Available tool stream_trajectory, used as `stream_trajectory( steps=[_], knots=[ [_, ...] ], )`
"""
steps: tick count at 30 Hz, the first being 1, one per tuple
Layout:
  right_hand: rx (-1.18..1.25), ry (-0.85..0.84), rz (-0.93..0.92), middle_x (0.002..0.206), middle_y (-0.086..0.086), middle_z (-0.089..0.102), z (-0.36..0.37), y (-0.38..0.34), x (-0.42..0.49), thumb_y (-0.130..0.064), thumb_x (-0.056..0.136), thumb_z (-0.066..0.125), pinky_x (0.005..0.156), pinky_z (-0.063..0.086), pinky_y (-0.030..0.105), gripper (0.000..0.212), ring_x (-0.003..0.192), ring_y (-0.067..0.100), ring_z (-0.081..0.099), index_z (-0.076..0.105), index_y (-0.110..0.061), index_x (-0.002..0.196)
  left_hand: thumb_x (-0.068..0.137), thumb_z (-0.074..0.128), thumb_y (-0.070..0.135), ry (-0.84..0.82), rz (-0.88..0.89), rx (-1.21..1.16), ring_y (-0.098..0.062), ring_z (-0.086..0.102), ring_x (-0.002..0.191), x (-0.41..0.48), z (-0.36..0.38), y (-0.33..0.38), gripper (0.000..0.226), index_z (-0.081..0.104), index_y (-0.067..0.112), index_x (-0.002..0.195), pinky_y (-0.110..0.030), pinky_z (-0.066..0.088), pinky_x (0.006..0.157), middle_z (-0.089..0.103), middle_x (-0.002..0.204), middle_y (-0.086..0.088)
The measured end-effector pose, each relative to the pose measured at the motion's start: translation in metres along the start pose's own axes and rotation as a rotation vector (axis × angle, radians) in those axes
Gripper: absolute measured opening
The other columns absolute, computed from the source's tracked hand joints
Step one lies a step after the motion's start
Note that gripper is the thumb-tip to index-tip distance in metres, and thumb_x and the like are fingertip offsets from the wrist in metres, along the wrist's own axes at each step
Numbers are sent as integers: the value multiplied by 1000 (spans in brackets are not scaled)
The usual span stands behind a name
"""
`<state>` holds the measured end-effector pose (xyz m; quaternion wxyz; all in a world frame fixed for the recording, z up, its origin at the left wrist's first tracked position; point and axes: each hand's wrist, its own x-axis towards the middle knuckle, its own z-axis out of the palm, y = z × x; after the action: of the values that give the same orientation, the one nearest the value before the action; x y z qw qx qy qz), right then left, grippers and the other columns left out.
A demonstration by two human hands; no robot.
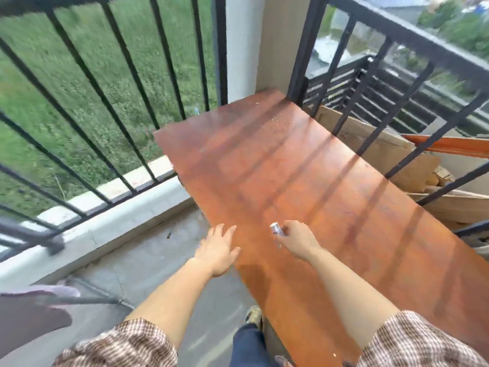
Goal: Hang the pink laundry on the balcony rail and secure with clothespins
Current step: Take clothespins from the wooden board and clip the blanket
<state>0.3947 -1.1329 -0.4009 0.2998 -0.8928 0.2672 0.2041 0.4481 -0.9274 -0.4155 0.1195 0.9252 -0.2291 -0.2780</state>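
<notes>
Head view: the right hand (296, 243) pinches a small pale clothespin (277, 229) above the glossy reddish-brown wooden tabletop (304, 168). The left hand (218, 251) is spread with straight fingers, holding nothing. The blurred pale pink cloth (62, 290) sits well apart, far to its left.

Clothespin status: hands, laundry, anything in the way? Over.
Right hand pinches clothespin above wooden table. Left hand open, empty. Pink laundry at lower-left edge, blurred, away from both hands. No obstruction seen.
</notes>
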Motion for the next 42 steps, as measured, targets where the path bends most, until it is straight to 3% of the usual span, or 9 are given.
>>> stream_trajectory(
  steps=[5, 9, 13, 21, 23, 27, 32, 38, 42],
  knots=[
    [-59, -33, -260, 61, -4, 51, 52, -138, -48, -21, 77, 65, 52, 35, 30, 26, 62, 23, 51, 46, -20, 59, 92, 47, 40, 193, -100, -172, -25, 17, 141, -83, -38, -99, 64, 21, 24, 148, -41, 27, 112, 17, 154, -5],
    [-89, -50, -431, 74, 17, 65, 116, -244, -85, -21, 75, 66, 58, 45, 35, 20, 66, 27, 59, 61, -2, 73, 89, 52, 38, 364, -235, -247, -26, 23, 139, -161, -56, -195, 65, 27, 21, 146, -40, 27, 113, 24, 151, -6],
    [-187, -189, -591, 61, 7, 56, 191, -342, -133, -20, 78, 65, 52, 42, 26, 28, 59, 21, 54, 46, -15, 58, 90, 53, 35, 473, -446, -290, -29, 28, 136, -253, -62, -289, 63, 28, 18, 146, -35, 26, 110, 25, 150, -9],
    [-327, -367, -999, 81, 16, 73, 307, -507, -255, -19, 84, 61, 53, 46, 24, 3, 63, 20, 63, 62, -17, 83, 89, 52, 41, 718, -829, -378, -30, 29, 135, -428, -69, -430, 66, 25, 22, 147, -43, 33, 109, 26, 149, -8],
    [-326, -418, -1083, 79, 13, 73, 338, -546, -286, -16, 85, 61, 58, 51, 25, 20, 62, 18, 65, 64, -8, 103, 89, 52, 41, 769, -912, -419, -30, 28, 136, -472, -68, -457, 68, 23, 22, 147, -44, 32, 109, 25, 150, -8],
    [-328, -530, -1203, 56, 2, 63, 407, -615, -343, -13, 84, 60, 41, 45, 16, 26, 31, 2, 53, 62, 1, 106, 88, 52, 41, 839, -1037, -435, -29, 26, 137, -551, -63, -514, 69, 22, 24, 148, -44, 33, 109, 24, 150, -6],
    [-377, -594, -1369, 81, 16, 72, 498, -699, -406, -19, 88, 61, 43, 41, 12, 22, 55, 20, 60, 64, 0, 100, 89, 52, 37, 881, -1140, -438, -27, 25, 136, -640, -62, -603, 67, 22, 23, 147, -42, 32, 109, 25, 148, -7],
    [-373, -771, -1427, 81, 21, 68, 613, -820, -474, -14, 91, 62, 48, 48, 21, 19, 45, 12, 60, 58, 0, 104, 90, 51, 32, 908, -1254, -481, -28, 28, 134, -738, -78, -711, 65, 22, 20, 147, -42, 32, 110, 27, 146, -9],
    [-351, -753, -1527, 90, 21, 72, 678, -884, -537, -16, 88, 65, 47, 41, 6, 24, 54, 14, 58, 63, -2, 107, 92, 50, 29, 1018, -1335, -547, -30, 29, 134, -806, -83, -774, 63, 24, 16, 147, -38, 29, 111, 30, 145, -11]
  ],
)
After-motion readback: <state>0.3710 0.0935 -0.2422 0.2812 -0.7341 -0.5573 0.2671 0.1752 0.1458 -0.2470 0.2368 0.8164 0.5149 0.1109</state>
